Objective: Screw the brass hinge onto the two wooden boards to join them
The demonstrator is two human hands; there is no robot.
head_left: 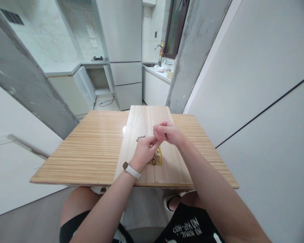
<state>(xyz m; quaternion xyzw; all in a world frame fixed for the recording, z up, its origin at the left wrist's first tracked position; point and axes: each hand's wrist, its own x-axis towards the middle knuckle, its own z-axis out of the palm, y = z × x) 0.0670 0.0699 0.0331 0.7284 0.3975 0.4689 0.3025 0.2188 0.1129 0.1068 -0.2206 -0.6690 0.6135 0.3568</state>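
Note:
Two pale wooden boards lie side by side, the left board (138, 118) and the right board (176, 165), with a straight seam between them. A brass-coloured hinge (157, 158) with holes rests across the seam, partly covered by my left hand (147, 148). My right hand (168, 132) is curled above the boards, and its fingertips meet those of my left hand. Both hands are closed with fingertips pressed together; anything between them is hidden or too small to name. Just beyond my left hand lies a small pile of screws (141, 138).
The boards lie on a striped wooden table (98, 141), which ends just in front of my knees. A white wall panel (258, 111) stands close on the right. Beyond the table are a fridge (126, 74), a counter (60, 70) and a sink (150, 64).

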